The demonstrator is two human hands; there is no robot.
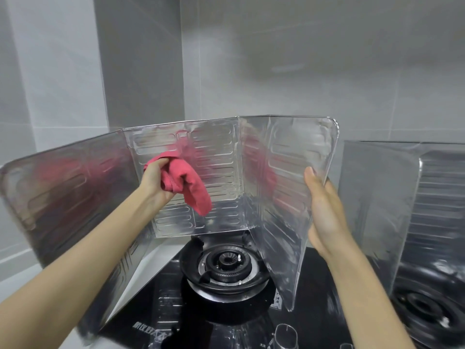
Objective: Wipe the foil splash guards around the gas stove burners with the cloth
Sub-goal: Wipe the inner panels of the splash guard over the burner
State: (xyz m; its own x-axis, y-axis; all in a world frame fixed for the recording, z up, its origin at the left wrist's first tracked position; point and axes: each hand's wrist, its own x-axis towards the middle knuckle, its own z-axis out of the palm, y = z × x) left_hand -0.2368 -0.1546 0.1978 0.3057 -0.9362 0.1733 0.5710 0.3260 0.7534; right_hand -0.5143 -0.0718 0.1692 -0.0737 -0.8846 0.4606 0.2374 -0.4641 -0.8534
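At the far side of the left burner (227,263), the left hand (156,181) is clenched around a bunched red cloth (187,187) and holds it up to the middle panel of the foil splash guard (219,157), apparently in contact, with a loose tail of cloth hanging below the fist. The guard stands upright in three folded panels, enclosing the burner on its left, far and right sides. The right hand (324,210) is released, fingers straight and together, palm laid against the outer face of the right panel near its free edge; the likely purpose is bracing, since thin foil would flex or slide under wiping pressure. A second guard (377,197) stands to the right on the black stove top (314,298), around the right burner (427,311), with no hand on it
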